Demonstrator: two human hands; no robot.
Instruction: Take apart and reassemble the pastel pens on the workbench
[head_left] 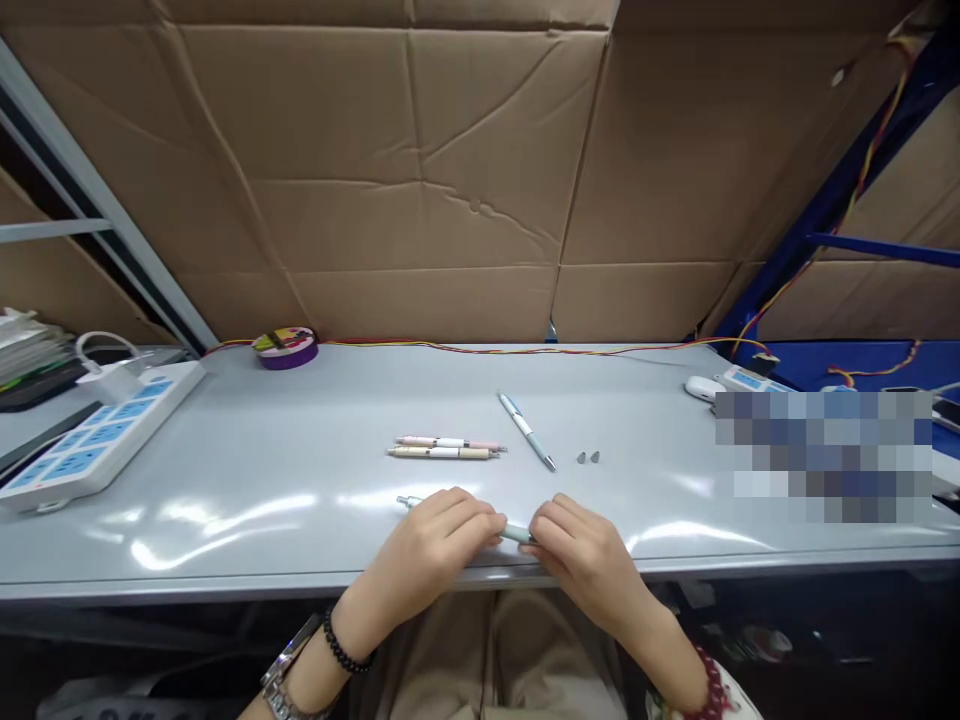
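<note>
Near the front edge of the table, a pale green pen (516, 534) lies across both hands, its clicker end pointing left. My left hand (442, 540) is closed around its barrel. The fingers of my right hand (581, 550) pinch the tip end and hide it. Beyond them, a light blue and white pen (527, 432) lies slanted on the table. Just left of it, a pink pen (450, 443) and a cream pen (442, 453) rest side by side. Two small grey cone-shaped pieces (588, 457) sit to the right of the slanted pen.
A white power strip (105, 440) with a plugged-in charger stands at the left. A purple tape roll (286, 347) is at the back left. Red and yellow wires (480, 350) run along the back edge, below a cardboard wall (420, 180). A white mouse-like object (703, 388) lies at right.
</note>
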